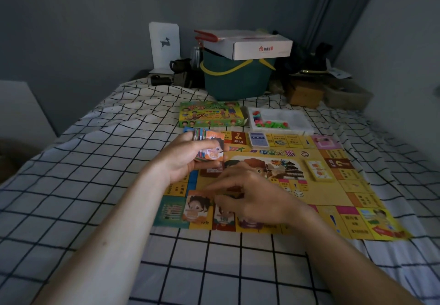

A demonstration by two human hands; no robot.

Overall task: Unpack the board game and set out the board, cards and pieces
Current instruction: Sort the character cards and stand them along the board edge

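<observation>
The yellow game board [333,200] lies unfolded on the checked bedsheet. My left hand [188,159] grips a stack of play-money cards [209,147] above the board's left side. My right hand [252,197] hovers low over the board's near edge, its fingers curled at cards laid there: an orange card [196,207] and a red card [225,219] beside it. A blue card deck [258,139] and a yellow card deck [319,170] rest on the board, with two white dice [295,191] near the middle. The green game box [212,114] and a white tray [307,127] of coloured pieces sit behind the board.
A dark green basket [235,78] with a white carton [252,45] on top stands at the head of the bed. Brown boxes [304,92] and clutter fill the back right. A white bookend [164,45] and a dark jug [179,65] stand back left.
</observation>
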